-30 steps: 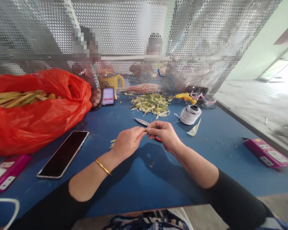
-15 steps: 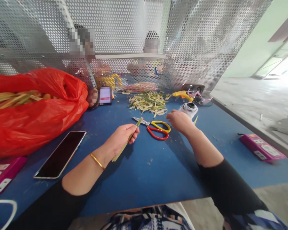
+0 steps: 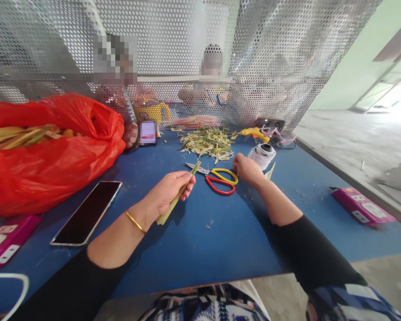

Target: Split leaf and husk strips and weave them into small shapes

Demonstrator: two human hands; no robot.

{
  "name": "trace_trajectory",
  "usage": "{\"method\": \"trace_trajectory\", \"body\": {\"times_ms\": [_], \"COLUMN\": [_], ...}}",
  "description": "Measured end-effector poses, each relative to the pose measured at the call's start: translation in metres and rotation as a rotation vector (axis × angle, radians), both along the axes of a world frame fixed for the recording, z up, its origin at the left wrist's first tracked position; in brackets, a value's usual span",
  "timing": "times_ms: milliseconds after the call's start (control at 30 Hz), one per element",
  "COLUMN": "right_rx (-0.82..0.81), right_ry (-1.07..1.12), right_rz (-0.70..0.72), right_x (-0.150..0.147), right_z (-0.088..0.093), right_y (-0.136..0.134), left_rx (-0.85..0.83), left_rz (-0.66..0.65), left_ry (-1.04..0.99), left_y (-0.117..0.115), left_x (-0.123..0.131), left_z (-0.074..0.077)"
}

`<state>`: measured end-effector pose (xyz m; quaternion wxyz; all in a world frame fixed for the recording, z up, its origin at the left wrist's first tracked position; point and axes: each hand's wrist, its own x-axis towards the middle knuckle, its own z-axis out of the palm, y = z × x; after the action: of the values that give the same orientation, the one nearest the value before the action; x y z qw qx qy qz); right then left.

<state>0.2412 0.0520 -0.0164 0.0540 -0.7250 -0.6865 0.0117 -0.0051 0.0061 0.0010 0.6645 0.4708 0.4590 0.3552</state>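
One green leaf strip (image 3: 169, 211), left of scissors (image 3: 205, 171), held above blue worktop (image 3: 203, 254) in left hand (image 3: 175, 189), fingers wrapped snugly round its middle! Long axis slanting: narrow tip pointing away and rightward, close by scissors' blades in this view; broader end pointing back leftward, toward wearer. Right hand (image 3: 247, 168), right of scissors, fingers curled nearly closed; can't tell if anything's pinched. White thread spool (image 3: 261, 157) farther right of scissors, beside that hand. Clippings pile (image 3: 207, 143) beyond scissors.
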Motion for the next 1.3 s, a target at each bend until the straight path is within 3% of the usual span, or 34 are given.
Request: {"method": "trace_trajectory", "body": {"times_ms": [367,667,1000,1167,1300], "right_rx": [0.006,0.040,0.123,0.143,0.103], "right_ry": [0.096,0.182,0.233,0.012,-0.089], "right_rz": [0.035,-0.036,-0.070,0.048,0.238], "right_x": [0.004,0.005,-0.004,-0.027,-0.049], "right_z": [-0.001,-0.010,0.003,0.012,0.011], "right_y": [0.002,0.005,-0.002,-0.015,-0.029], "left_rx": [-0.065,-0.068,-0.066,-0.121,-0.130], "left_rz": [-0.005,-0.006,-0.016,0.018,0.051], "left_ry": [-0.006,0.000,-0.023,-0.008,0.001], "left_y": [0.001,0.001,0.002,0.002,0.004], "left_x": [0.001,0.001,0.000,0.000,0.000], "left_z": [-0.001,0.000,-0.004,-0.003,-0.004]}}
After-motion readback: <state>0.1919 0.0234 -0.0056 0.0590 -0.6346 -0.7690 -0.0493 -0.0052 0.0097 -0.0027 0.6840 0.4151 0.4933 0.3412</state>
